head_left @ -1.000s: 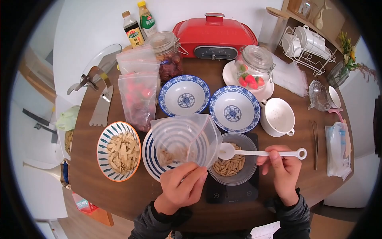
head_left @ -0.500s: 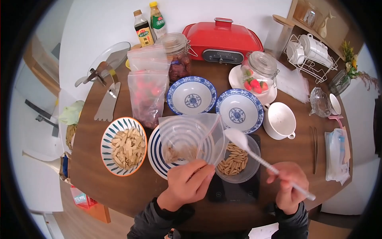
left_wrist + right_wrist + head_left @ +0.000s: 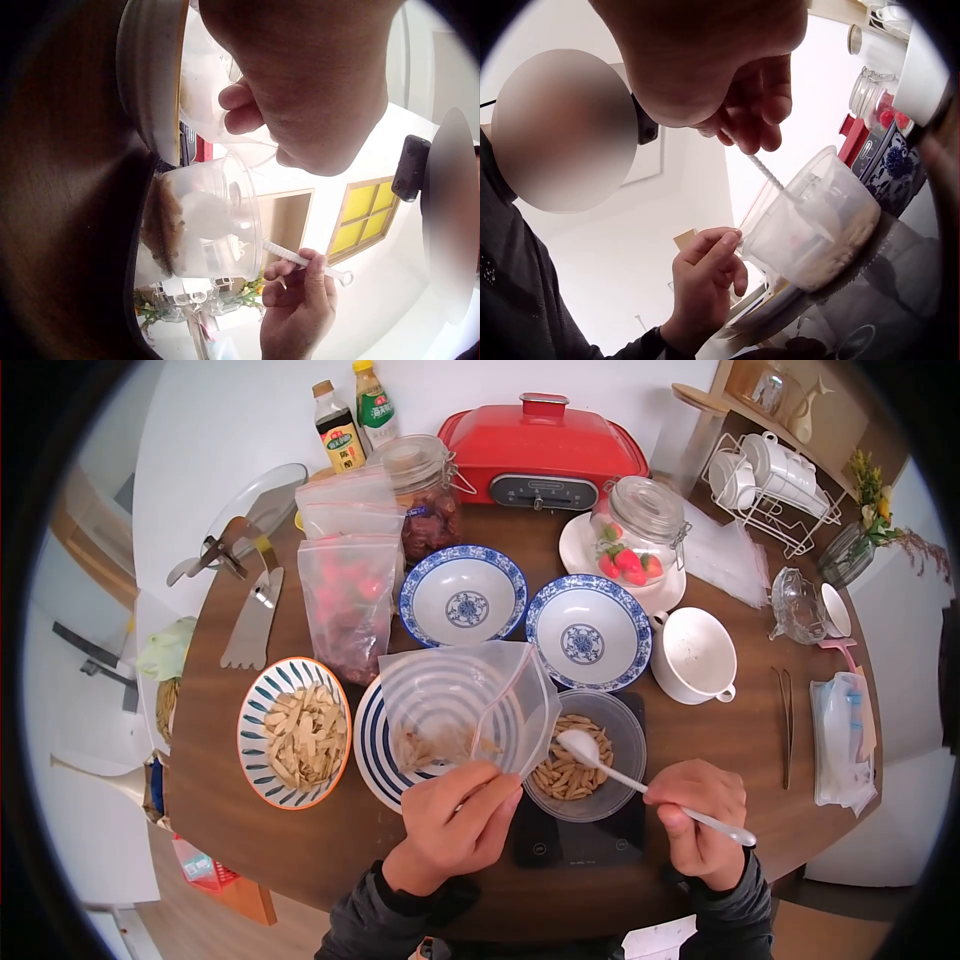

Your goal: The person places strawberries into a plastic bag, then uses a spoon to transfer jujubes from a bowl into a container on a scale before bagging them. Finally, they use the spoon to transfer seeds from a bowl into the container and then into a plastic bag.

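Note:
My left hand (image 3: 455, 825) pinches the edge of a clear zip bag (image 3: 450, 690), its mouth tilted toward the right; a few pale pieces lie low in it. Beneath the bag is a plate with blue rings (image 3: 372, 765). My right hand (image 3: 700, 820) grips the handle of a white plastic spoon (image 3: 620, 778). The spoon's bowl dips into a clear round tub (image 3: 632, 745), over small tan finger-shaped pieces (image 3: 565, 778). In the right wrist view the spoon bowl shows through the tub wall (image 3: 795, 247). The tub stands on a black kitchen scale (image 3: 580, 848).
A bowl of pale slices (image 3: 303, 745) stands at the left. Behind are two blue-rimmed bowls (image 3: 465, 598), bags of red fruit (image 3: 345, 595), glass jars (image 3: 645, 510) and a red electric cooker (image 3: 545, 455). A white two-handled cup (image 3: 693, 660) and tweezers (image 3: 786, 730) are on the right.
My right hand has swung the spoon from beside the bag's mouth down into the tub, tilting its handle toward me. My left hand holds the bag much as before.

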### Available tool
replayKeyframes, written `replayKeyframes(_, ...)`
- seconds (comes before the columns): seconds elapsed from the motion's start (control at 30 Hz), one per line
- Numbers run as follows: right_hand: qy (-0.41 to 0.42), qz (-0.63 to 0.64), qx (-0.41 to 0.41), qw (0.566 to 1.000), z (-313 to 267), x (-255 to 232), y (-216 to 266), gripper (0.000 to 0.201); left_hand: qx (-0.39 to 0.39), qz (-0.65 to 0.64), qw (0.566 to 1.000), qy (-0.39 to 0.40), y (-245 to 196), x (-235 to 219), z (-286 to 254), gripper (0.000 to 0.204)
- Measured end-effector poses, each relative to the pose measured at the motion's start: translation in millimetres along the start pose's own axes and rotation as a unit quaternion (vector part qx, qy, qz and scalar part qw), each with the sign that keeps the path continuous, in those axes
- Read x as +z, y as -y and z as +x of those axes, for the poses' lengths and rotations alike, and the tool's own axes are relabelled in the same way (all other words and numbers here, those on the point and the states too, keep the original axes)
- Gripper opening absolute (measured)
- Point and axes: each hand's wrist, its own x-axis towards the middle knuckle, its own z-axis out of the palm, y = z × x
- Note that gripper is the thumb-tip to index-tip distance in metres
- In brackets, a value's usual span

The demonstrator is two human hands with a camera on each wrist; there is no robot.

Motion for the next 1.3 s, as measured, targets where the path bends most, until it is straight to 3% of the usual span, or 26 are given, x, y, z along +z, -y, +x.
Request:
replayKeyframes(0.2,-0.028,0.009,0.025,0.999,3.2,2.2,-5.6,0.01,-0.002,0.008,1.0,0.009,2.0,0.8,0.3,0.021)
replayKeyframes(0.27,0.017,-0.018,-0.032,0.999,7.2,4.3,-7.1,0.012,0.014,0.009,1.0,-0.004,2.1,0.8,0.4,0.02)
replayKeyframes(0.4,0.033,0.012,-0.014,0.999,3.9,3.9,-7.5,0.013,-0.021,0.01,0.999,0.032,-2.6,-3.5,-0.1,0.024)
replayKeyframes(0.47,-0.034,0.021,0.027,0.999,-0.8,1.6,-7.9,0.014,-0.023,0.01,0.999,0.033,-2.7,-3.7,-0.6,0.024)
replayKeyframes(0.57,-0.049,0.101,0.06,0.992,-3.3,-0.5,-5.0,0.015,-0.024,0.011,0.999,0.035,-1.0,-2.9,-0.3,0.024)
replayKeyframes(0.6,-0.03,0.127,0.032,0.991,-0.3,0.4,-7.1,0.015,-0.008,0.008,1.0,0.018,1.5,-1.2,1.1,0.022)
replayKeyframes(0.7,-0.033,0.02,0.023,0.999,-2.0,0.1,-5.6,0.015,0.008,0.003,1.0,0.005,2.3,0.3,2.2,0.021)
replayKeyframes(0.83,-0.101,0.021,0.075,0.992,-3.4,0.4,-1.4,0.012,0.006,0.006,1.0,0.006,1.5,-0.3,2.8,0.021)
replayKeyframes(1.07,-0.038,0.035,0.066,0.997,-1.8,2.9,-5.1,0.011,0.009,0.011,1.0,0.008,2.0,-0.4,1.3,0.023)
replayKeyframes(1.3,-0.049,0.125,0.086,0.987,-3.5,7.6,-3.8,0.011,0.009,0.014,1.0,0.011,1.3,-0.9,2.3,0.022)
